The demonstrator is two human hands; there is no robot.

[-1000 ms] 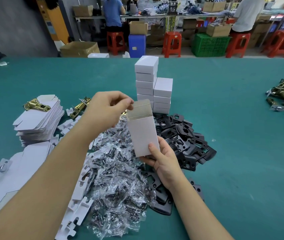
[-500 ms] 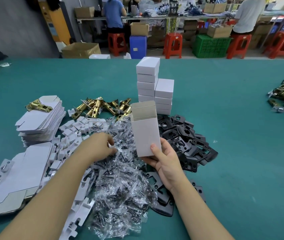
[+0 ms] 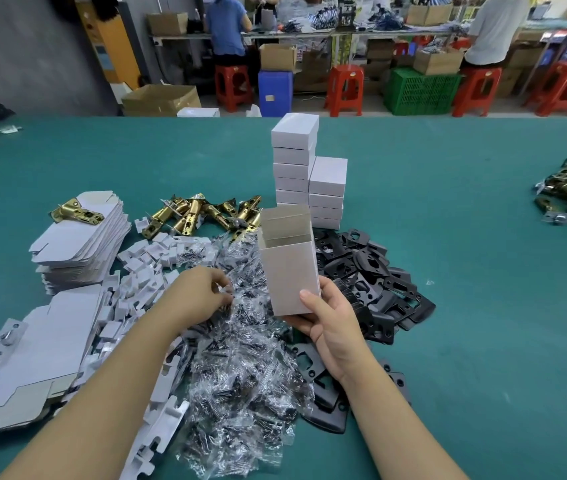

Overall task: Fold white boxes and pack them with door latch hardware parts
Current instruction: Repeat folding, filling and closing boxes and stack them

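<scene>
The fingers of the left hand seem to pinch one screw bag from the slippery pile, so neighbours may lift too, while the right hand holds the open white box upright

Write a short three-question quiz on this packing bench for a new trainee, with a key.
1. True or false: the open white box stands upright in the right hand.
2. The left hand pinches at which pile? A) black plates B) clear screw bags C) brass latches
3. Fill in: one brass latch lies on the stack of ____ box blanks.

Key
1. True; its top flap is up.
2. B, the clear screw bags, not the black plates or brass latches.
3. Flat; the flat box blanks.
</scene>
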